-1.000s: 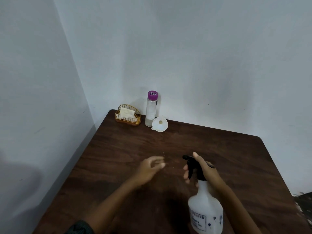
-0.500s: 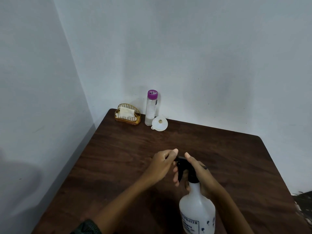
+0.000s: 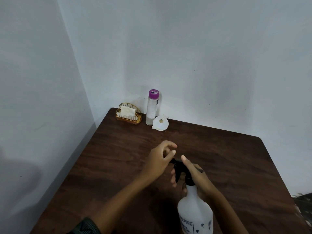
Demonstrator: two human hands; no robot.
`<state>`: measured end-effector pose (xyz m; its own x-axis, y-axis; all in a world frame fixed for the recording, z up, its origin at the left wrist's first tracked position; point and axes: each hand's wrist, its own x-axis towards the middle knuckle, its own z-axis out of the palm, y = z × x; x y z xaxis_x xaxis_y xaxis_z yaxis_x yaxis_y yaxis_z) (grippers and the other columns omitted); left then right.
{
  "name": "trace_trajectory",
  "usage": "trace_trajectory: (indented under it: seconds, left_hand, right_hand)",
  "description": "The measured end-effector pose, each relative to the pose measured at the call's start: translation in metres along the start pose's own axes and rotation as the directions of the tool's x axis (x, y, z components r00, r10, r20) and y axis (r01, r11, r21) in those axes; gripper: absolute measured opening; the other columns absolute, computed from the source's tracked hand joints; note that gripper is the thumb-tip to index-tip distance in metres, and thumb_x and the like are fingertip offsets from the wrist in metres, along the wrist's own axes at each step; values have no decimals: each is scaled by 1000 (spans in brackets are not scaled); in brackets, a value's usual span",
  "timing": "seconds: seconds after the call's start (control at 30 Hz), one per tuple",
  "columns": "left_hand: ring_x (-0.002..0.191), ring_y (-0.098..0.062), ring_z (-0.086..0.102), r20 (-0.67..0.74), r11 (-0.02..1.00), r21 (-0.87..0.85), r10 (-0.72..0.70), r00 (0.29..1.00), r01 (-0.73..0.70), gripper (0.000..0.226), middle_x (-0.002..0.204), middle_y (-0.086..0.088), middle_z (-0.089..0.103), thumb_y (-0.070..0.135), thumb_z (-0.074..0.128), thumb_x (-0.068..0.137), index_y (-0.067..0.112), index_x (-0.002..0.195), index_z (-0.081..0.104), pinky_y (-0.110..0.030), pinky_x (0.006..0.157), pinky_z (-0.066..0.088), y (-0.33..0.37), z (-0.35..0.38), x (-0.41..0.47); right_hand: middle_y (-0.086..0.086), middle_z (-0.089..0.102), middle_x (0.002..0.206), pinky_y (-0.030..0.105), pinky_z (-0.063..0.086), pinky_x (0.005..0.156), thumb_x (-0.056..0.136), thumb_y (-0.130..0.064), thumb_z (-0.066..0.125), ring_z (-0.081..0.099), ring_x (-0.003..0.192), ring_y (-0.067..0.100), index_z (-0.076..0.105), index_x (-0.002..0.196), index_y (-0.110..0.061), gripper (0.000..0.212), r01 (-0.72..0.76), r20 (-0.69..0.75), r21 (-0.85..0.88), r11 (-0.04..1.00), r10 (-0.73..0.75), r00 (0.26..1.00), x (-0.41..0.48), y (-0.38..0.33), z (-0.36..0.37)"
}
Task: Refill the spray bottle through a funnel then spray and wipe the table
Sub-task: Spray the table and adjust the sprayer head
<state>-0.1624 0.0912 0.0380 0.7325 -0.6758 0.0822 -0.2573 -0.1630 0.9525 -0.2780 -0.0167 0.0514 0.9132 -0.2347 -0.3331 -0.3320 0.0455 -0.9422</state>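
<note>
A white spray bottle (image 3: 195, 215) with a black trigger head (image 3: 181, 169) stands at the near edge of the dark wooden table (image 3: 118, 157). My right hand (image 3: 197, 178) grips its neck and trigger head, thumb lying along the top. My left hand (image 3: 160, 157) pinches the black nozzle tip with thumb and fingers. A white funnel (image 3: 160, 123) lies on its side at the far corner, beside a clear water bottle (image 3: 152, 107) with a purple cap.
A gold wire holder (image 3: 128, 115) with white napkins stands in the far left corner. White walls close in the table on the left and at the back. The table's right edge drops off to the floor.
My left hand has come across from the left to the nozzle tip and taken hold of it. The spray bottle has shifted slightly left and nearer in my right hand.
</note>
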Motion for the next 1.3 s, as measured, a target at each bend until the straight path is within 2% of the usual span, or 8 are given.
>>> trace_trajectory:
  seconds: [0.13,0.3,0.43,0.67,0.87,1.1,1.2,1.3]
  left_hand:
    - [81,-7,66,38,994,-88,69,997,-65,20,77,0,70,18,63,89,33,103,61,-20,81,50,3,-10,-16]
    - [71,-16,64,-105,996,49,-75,992,80,15,74,9,69,15,55,93,25,90,67,-27,63,46,-18,-18,-21]
    - [74,-1,63,-113,956,204,-190,975,209,20,78,14,69,14,57,90,32,82,63,-21,66,46,-46,-28,-24]
    - [79,-2,64,-90,940,252,-213,973,230,25,81,11,71,15,60,87,37,75,59,-22,72,48,-63,-31,-25]
    - [86,-1,64,78,953,239,-211,974,187,26,82,15,68,15,62,87,39,78,59,-21,81,49,-67,-21,-18]
    - [90,-7,63,308,954,205,-274,911,217,16,90,12,63,21,62,89,32,101,60,-27,85,51,-68,-11,-18]
    - [97,-9,61,399,951,203,-298,867,233,34,104,7,62,20,67,86,26,118,57,-28,89,52,-62,-5,-20]
    - [119,-13,49,517,948,206,-316,795,242,67,132,4,48,22,74,80,28,138,41,-28,98,46,-57,0,-22]
  right_hand:
    - [20,68,79,27,43,44,91,-54,37,63,67,29,67,98,-4,59,-11,-127,51,999,17,992,5,7,-6]
    - [22,66,71,25,49,52,91,-43,48,63,62,27,67,85,9,55,-38,-266,69,997,55,963,13,12,-12]
    - [16,57,56,24,40,43,88,-41,58,49,44,18,66,72,9,52,-89,-471,16,996,86,878,21,30,-15]
    - [29,67,74,24,50,47,93,-28,54,65,58,26,66,82,9,40,-96,-401,87,992,123,908,14,29,-27]
    - [12,55,50,23,40,38,90,-30,58,48,39,16,64,66,5,43,-31,-564,82,996,72,822,23,31,-21]
    - [20,70,76,31,49,53,94,-35,49,66,67,28,67,87,3,42,68,-447,67,995,-31,894,27,23,-22]
    - [20,67,69,31,51,60,93,-35,49,63,64,29,66,83,5,44,143,-477,44,989,-104,873,30,22,-15]
    - [16,57,56,34,46,52,92,-34,52,52,49,25,64,73,6,46,209,-573,145,967,-90,814,36,15,-11]
